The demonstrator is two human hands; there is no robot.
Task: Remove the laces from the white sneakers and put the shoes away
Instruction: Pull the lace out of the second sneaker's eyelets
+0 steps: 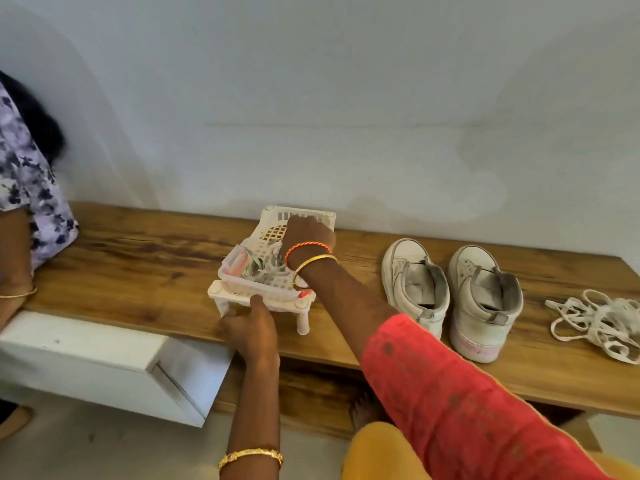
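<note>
A white plastic basket (277,258) on short legs stands on the wooden desk (145,265), close to the wall, and serves as the landmark for everything else. The right hand (309,233) reaches over the basket from the right and goes down into its far end; its fingers are hidden behind the back of the hand and the basket's lattice, so I cannot tell whether they are released or grasping anything. An orange bangle (304,247) and a gold bangle (313,263) sit on that wrist, and a red sleeve (450,393) covers the forearm. The left hand (252,327) is at the basket's near edge, thumb up against the front rim, the other fingers curled under the near left corner beside a leg, gripping the frame. Inside the basket lie some pale loops and a pink-edged item, too blurred to name.

To the right of the basket, apart from it, the two white sneakers (450,292) stand side by side on the desk, toes toward the wall, heels toward the person, with no laces in their eyelets. Farther right, beyond the sneakers, the white laces (599,322) lie in a loose tangled heap on the desk. To the left of the basket, at the frame's edge, another person in a floral garment (31,188) leans on the desk.
</note>
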